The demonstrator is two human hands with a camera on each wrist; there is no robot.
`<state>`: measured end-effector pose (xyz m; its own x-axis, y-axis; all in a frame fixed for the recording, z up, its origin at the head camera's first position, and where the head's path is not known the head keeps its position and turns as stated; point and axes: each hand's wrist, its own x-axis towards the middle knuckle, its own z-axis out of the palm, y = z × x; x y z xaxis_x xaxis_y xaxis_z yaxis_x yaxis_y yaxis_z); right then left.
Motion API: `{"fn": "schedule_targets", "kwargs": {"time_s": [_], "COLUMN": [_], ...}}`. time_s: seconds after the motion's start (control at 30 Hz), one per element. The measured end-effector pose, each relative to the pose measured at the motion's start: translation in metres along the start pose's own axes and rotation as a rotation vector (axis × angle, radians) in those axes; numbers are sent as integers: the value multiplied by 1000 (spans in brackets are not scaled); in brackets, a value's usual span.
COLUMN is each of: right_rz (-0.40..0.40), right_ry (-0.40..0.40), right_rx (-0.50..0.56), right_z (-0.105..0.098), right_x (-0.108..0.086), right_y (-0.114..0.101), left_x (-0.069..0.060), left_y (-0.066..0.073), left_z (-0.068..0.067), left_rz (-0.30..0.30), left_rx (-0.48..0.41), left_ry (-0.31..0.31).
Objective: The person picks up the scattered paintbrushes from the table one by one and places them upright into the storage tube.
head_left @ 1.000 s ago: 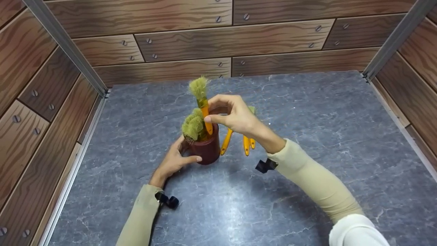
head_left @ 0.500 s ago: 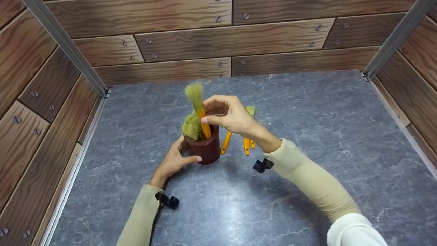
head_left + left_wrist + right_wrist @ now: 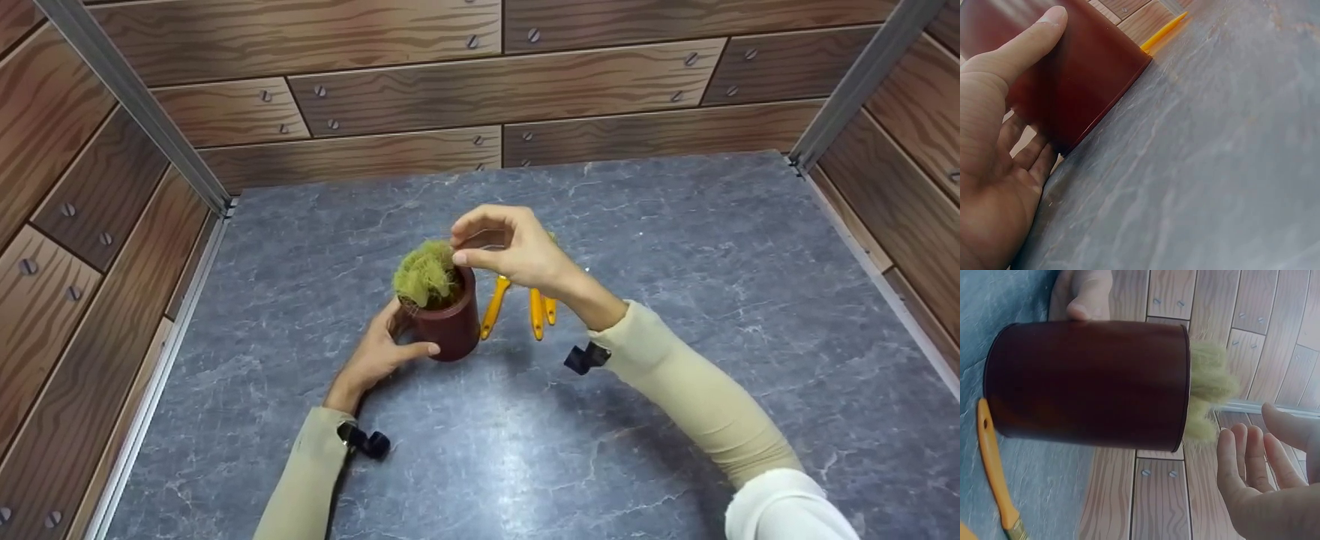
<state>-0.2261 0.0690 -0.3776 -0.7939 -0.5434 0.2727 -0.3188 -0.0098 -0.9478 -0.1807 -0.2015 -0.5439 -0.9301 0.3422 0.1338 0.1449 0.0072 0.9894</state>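
A dark red cylindrical cup (image 3: 452,330) stands upright on the table. My left hand (image 3: 377,354) grips its left side, thumb (image 3: 1033,45) along the near wall and fingers round the far side. Green bristle heads of several paintbrushes (image 3: 426,274) stick up out of the cup; their handles are hidden inside. Beside the rim hovers my right hand (image 3: 525,251), holding nothing. In the right wrist view its fingers (image 3: 1255,461) are loosely bent, thumb apart from them, a small gap from the bristles.
To the right of the cup lie loose paintbrushes with orange handles (image 3: 494,307) (image 3: 537,315), partly hidden under the right hand. Wood-patterned walls (image 3: 390,97) enclose the grey marbled table (image 3: 675,240) at the back and sides.
The paintbrush that my right hand was pinching went down into the cup among the others, and the fingers have let go of it. My left hand stays on the cup.
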Motion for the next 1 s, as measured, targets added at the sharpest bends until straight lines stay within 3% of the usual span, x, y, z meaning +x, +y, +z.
{"fn": "schedule_targets", "kwargs": {"time_s": [0.57,1.0], "right_rz": [64,166], "right_ry": [96,163], "right_rx": [-55,-82], "right_z": [-28,-49], "right_x": [-12,-28], "right_y": [22,51], "left_x": [-1,-2], "left_y": [0,0], "left_z": [0,1], "left_rz": [0,-9], "left_rx": [-26,4], "left_ry": [0,7]}}
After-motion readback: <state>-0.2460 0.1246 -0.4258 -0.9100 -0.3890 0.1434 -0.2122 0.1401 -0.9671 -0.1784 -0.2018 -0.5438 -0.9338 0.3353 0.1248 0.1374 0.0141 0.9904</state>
